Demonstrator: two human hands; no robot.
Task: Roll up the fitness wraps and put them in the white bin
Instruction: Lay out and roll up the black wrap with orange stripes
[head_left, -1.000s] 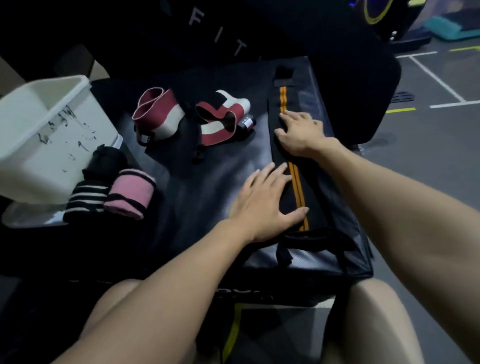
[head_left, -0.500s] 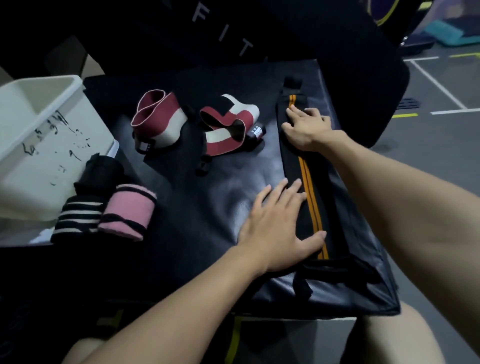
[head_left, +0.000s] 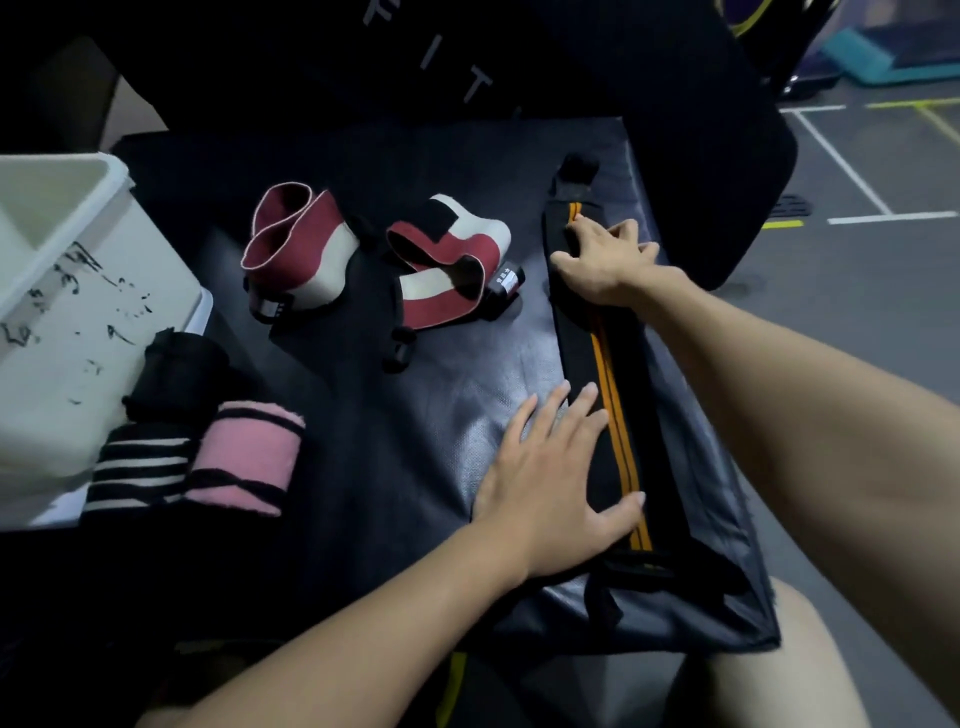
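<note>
The left hand lies flat, fingers straight and spread, pressing the near part of a long black wrap with orange stripes. The right hand presses the wrap's far part, fingers bent low over the fabric; neither grip closes around it. The wrap lies unrolled along the right edge of the black padded tabletop, running from near edge to far edge. Two maroon-and-cream wraps lie loosely looped near the far middle. At the left edge, three rolled wraps sit together: a pink one, a striped one and a black one, just beside the white bin.
</note>
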